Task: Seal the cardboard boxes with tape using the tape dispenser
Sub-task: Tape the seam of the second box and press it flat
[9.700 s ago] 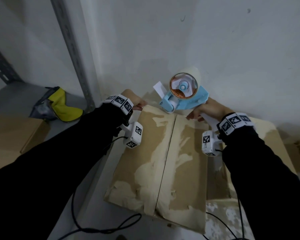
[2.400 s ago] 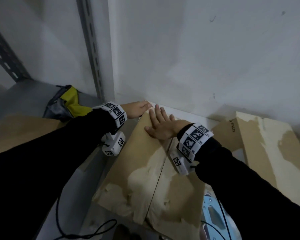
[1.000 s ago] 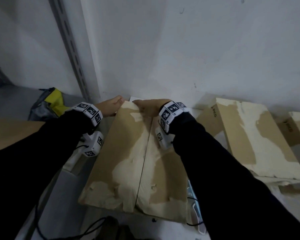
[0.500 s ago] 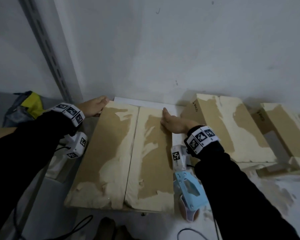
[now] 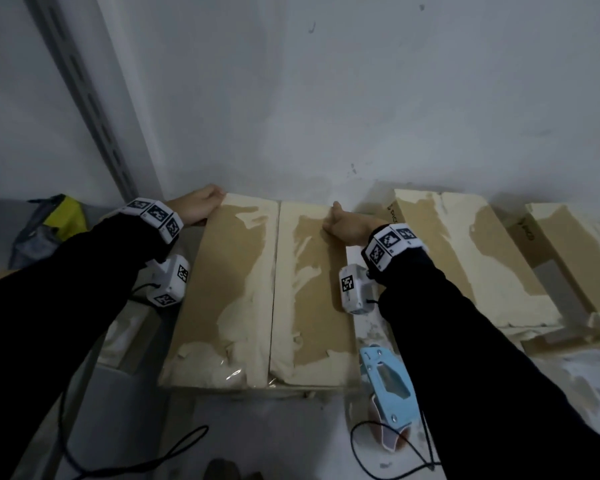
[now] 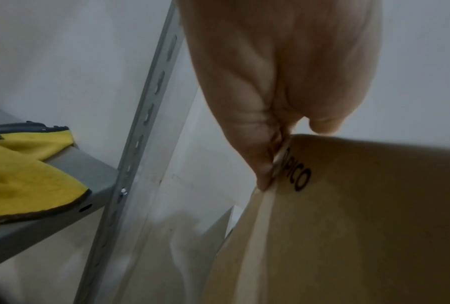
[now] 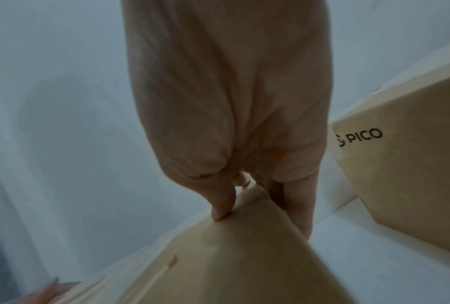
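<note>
the step in hand is judged to be the squaring of the cardboard box [image 5: 267,292] on the worktop [image 5: 278,431] before any tape is laid; its centre seam, running from twelve to six o'clock, shows no fresh strip across it, though torn pale patches cover the flaps. the box is held at its far corners. the left hand [image 5: 198,206] is set at the eleven o'clock corner, and in the left wrist view the corner edge is pinched between thumb and curled fingers [image 6: 255,131], so that grip is clenched on the box. the right hand [image 5: 347,226] is set at the one o'clock corner; in the right wrist view the thumb is pressed on the top face and the fingers [image 7: 300,205] are run down the side, the corner being clasped between them.

the tape dispenser [image 5: 388,386] is lying untouched on the worktop at five o'clock of the box, just beside its near right corner, under the right forearm. two further boxes [image 5: 465,258] are seen at three o'clock.

the next move is judged to call for the right hand to be released, the dispenser to be taken up, and tape to be drawn along the seam while the flaps are held level.
</note>
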